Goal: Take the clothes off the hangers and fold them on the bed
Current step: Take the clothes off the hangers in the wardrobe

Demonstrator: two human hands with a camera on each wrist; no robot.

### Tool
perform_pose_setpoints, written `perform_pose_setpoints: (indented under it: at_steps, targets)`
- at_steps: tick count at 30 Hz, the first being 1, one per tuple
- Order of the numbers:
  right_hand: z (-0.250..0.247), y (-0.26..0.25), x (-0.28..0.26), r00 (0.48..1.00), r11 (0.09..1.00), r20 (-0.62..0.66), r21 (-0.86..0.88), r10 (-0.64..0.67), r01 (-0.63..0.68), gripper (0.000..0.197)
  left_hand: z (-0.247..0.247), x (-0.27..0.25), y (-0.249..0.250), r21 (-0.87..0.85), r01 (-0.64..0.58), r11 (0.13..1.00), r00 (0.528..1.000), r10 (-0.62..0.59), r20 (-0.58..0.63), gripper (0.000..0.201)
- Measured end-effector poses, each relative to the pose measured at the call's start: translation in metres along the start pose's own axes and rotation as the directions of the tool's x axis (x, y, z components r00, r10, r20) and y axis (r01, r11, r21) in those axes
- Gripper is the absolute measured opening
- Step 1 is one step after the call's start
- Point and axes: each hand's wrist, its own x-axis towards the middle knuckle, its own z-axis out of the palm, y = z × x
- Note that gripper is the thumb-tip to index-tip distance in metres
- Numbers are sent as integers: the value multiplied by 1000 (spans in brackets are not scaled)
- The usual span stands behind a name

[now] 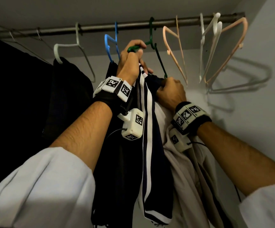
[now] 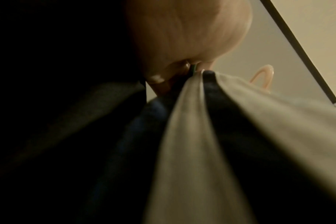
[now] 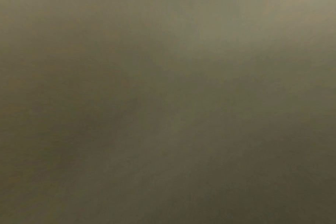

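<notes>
Two hands [image 1: 130, 63] [image 1: 171, 92] grip one green hanger [image 1: 156, 51] and its striped garment [image 1: 148, 129] (seven hangers total).

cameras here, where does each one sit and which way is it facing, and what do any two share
Head: on the head, tilted up at the rod; shows both forearms, the left hand on the green hanger and the right hand gripping the striped garment.
Left wrist: under the left hand, looking up along the garment.
Right wrist: pressed into pale cloth; only blur, no body.
Shared: head and left wrist both show the left hand, the striped garment and a sliver of green hanger.
</notes>
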Motion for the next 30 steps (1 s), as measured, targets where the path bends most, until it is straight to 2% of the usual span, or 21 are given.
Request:
perform_pose_setpoints:
  at_steps: [5,8,12,17,21,26,30]
  targets:
    - [-4,12,-25,997,993,1,85,-79,79,27,4,-3,-3,86,-24,996,999,28,-38,26]
    - [-7,14,-53,988,978,43,152,-151,143,31,6,-6,-4,158,-48,986,996,59,-70,24]
    - [-13,11,-100,957,957,118,156,-265,246,37,6,-12,-7,191,8,982,1000,-6,-11,29]
    - [-9,15,-119,959,950,71,177,-275,259,43,12,-16,-9,220,28,975,999,-24,-24,29]
    - [-15,7,-129,942,921,48,233,-331,312,41,15,-18,-8,226,9,974,999,3,-52,27]
    - [-19,2,-152,925,898,107,302,-365,319,45,8,-17,-6,230,30,973,1000,-31,2,27]
    - [-22,7,-147,952,921,94,295,-292,254,45,8,-15,-6,230,62,971,998,-65,5,27]
